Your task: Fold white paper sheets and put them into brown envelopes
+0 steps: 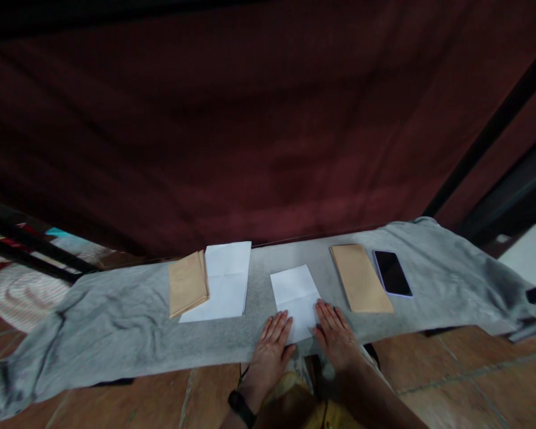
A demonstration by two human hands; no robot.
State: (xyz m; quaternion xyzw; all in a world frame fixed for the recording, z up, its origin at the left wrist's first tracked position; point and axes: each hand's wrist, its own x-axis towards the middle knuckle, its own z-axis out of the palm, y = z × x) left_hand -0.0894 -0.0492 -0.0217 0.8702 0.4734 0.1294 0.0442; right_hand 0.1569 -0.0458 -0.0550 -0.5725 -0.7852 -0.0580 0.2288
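Note:
A sheet of white paper [296, 287] with a crease across its middle lies on the grey cloth in front of me. My left hand [272, 341] rests flat at its lower left edge, fingers stretched out. On the opposite edge lies my right hand [335, 333], also flat, its fingertips touching the paper. Left of these, a stack of white paper [227, 286] with a fold line is partly covered by brown envelopes [187, 285]. To the right is another stack of brown envelopes [361, 279].
A grey cloth [129, 322] covers the long narrow bench, with wrinkles at both ends. A phone [392, 273] with a dark screen lies beside the right envelopes. Behind the bench hangs a dark red curtain [268, 131]. The floor has brown tiles [451, 369].

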